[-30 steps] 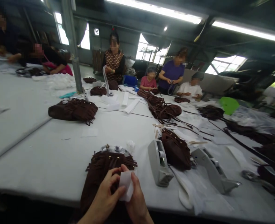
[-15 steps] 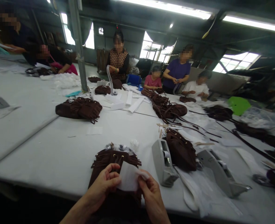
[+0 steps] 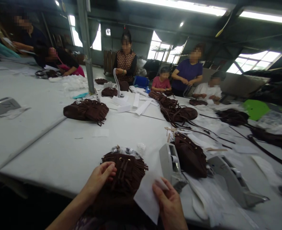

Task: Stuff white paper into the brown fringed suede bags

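A dark brown fringed drawstring bag (image 3: 126, 174) lies at the table's near edge, its top pointing away from me. It has gold eyelets and a tied cord at the front; clear plastic wraps something at its top. My right hand (image 3: 168, 201) grips a white sheet of paper (image 3: 145, 193) between thumb and fingers, over the bag's lower right side. At the bag's left side is my left hand (image 3: 101, 179), its fingers curled and the thumb pressed to the fingertips. Whether anything is pinched there is hidden.
Two grey tape dispensers (image 3: 171, 159) (image 3: 236, 182) stand to the right, with another brown bag (image 3: 191, 155) between them. A fringed bag (image 3: 87, 110) lies farther left by a metal post (image 3: 87, 48). Several co-workers (image 3: 187, 72) are around the table.
My left hand has come off the paper and moved left to the bag's side. My right hand has drawn the paper down and right, uncovering the bag's front. The view has shifted slightly left.
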`<control>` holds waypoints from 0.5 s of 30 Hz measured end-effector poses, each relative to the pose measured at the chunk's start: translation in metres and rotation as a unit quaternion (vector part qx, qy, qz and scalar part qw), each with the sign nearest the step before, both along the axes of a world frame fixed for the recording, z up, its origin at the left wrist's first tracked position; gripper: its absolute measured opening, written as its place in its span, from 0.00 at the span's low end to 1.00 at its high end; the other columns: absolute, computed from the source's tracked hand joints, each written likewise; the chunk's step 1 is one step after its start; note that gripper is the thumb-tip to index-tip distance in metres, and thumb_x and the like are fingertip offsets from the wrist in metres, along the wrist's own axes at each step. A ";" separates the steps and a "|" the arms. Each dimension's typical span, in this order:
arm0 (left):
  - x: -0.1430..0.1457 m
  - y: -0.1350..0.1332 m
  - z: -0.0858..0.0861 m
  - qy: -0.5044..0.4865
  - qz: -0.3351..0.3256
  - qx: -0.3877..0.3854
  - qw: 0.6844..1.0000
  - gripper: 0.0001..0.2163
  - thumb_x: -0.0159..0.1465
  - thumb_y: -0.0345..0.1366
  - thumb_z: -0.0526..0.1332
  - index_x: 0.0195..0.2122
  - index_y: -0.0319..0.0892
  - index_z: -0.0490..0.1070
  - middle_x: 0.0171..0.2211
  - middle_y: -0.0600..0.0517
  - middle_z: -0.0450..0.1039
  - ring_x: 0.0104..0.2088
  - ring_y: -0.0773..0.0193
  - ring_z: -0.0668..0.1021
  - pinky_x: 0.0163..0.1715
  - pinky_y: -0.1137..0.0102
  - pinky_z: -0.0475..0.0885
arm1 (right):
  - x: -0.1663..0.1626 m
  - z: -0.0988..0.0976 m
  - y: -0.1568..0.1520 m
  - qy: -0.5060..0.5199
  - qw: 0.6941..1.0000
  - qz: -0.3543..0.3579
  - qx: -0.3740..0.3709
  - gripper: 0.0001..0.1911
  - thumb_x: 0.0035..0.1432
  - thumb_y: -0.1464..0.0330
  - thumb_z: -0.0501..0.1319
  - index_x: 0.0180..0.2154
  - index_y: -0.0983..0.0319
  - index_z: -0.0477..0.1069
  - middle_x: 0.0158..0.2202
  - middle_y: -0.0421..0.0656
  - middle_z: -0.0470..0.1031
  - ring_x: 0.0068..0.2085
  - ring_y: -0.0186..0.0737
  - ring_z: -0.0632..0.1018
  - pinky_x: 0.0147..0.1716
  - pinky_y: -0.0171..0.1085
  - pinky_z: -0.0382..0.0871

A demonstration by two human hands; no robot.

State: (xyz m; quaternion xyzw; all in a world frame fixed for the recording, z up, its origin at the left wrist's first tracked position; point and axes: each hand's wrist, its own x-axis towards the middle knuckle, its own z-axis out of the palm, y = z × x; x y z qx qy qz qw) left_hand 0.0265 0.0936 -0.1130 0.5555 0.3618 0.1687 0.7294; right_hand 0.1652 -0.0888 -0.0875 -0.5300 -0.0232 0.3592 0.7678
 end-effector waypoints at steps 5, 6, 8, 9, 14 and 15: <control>0.021 0.009 -0.015 0.081 -0.176 -0.044 0.980 0.20 0.50 0.51 0.66 0.30 0.37 0.73 0.19 0.56 0.67 0.13 0.74 0.63 0.12 0.77 0.48 | 0.003 -0.008 0.016 -0.063 0.994 0.060 -0.061 0.21 0.36 0.64 0.74 0.34 0.66 0.75 0.33 0.47 0.80 0.33 0.43 0.78 0.32 0.36 0.71; 0.024 0.010 -0.015 0.080 -0.179 -0.052 0.979 0.18 0.49 0.49 0.67 0.28 0.37 0.73 0.16 0.58 0.63 0.12 0.75 0.59 0.11 0.77 0.44 | 0.002 -0.011 0.018 -0.056 0.994 0.067 -0.066 0.21 0.37 0.63 0.74 0.34 0.67 0.76 0.33 0.48 0.80 0.32 0.44 0.78 0.31 0.37 0.71; 0.029 0.017 -0.008 0.072 -0.176 -0.069 0.979 0.15 0.49 0.45 0.68 0.26 0.38 0.72 0.14 0.60 0.58 0.12 0.76 0.55 0.12 0.77 0.40 | -0.001 -0.014 0.022 -0.035 0.994 0.086 -0.066 0.21 0.40 0.61 0.72 0.36 0.67 0.76 0.32 0.48 0.80 0.32 0.45 0.78 0.29 0.38 0.71; 0.032 0.022 -0.002 0.064 -0.172 -0.079 0.980 0.14 0.50 0.44 0.67 0.25 0.38 0.72 0.14 0.61 0.57 0.13 0.76 0.55 0.12 0.77 0.39 | -0.002 -0.015 0.023 -0.025 0.993 0.098 -0.061 0.21 0.41 0.60 0.71 0.36 0.67 0.76 0.31 0.48 0.79 0.32 0.46 0.78 0.27 0.38 0.71; 0.047 0.048 0.032 0.026 -0.183 -0.193 0.964 0.14 0.54 0.46 0.63 0.27 0.37 0.69 0.20 0.56 0.65 0.15 0.77 0.57 0.13 0.79 0.45 | -0.009 -0.024 0.039 0.004 0.979 0.199 -0.049 0.19 0.44 0.59 0.69 0.34 0.67 0.76 0.27 0.44 0.78 0.25 0.37 0.74 0.24 0.33 0.66; 0.049 0.047 0.036 0.024 -0.185 -0.218 0.958 0.15 0.54 0.46 0.63 0.29 0.37 0.69 0.21 0.55 0.66 0.15 0.77 0.57 0.13 0.79 0.46 | -0.010 -0.028 0.046 0.008 0.977 0.210 -0.049 0.18 0.43 0.60 0.70 0.32 0.68 0.75 0.25 0.43 0.77 0.23 0.35 0.72 0.22 0.31 0.64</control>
